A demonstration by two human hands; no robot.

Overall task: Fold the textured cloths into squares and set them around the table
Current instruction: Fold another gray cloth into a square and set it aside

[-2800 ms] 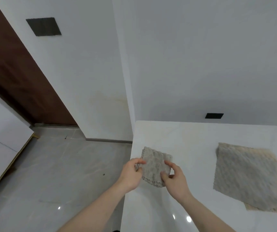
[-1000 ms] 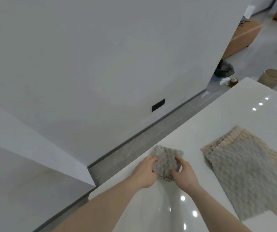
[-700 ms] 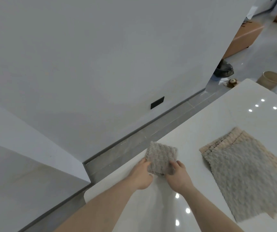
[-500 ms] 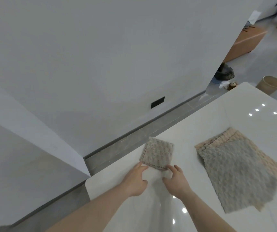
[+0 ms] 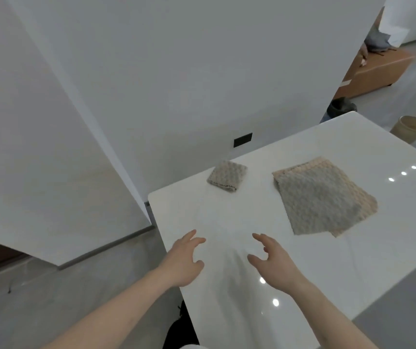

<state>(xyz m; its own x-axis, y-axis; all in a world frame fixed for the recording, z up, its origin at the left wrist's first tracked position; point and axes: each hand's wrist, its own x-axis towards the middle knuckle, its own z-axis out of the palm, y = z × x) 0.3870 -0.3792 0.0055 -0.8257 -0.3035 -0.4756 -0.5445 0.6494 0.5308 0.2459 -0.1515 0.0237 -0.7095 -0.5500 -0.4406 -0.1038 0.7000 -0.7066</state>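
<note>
A small folded grey textured cloth [image 5: 227, 178] lies as a square on the white table [image 5: 239, 311], near its far left corner. To its right a larger grey cloth [image 5: 320, 200] lies spread flat on top of a beige cloth [image 5: 310, 165] whose edges show around it. My left hand [image 5: 184, 260] and my right hand [image 5: 274, 263] hover above the table nearer to me, well short of the folded cloth. Both hands have relaxed, spread fingers and hold nothing.
A white wall with a dark outlet [image 5: 242, 139] runs close behind the table's far edge. On the floor at the far right stand a beige round bin [image 5: 410, 128], a dark object [image 5: 341, 108] and an orange bench [image 5: 378, 71]. Grey floor lies left of the table.
The folded cloth went from my hands onto the table near the corner. Both hands let go of it and drew back toward me with fingers spread.
</note>
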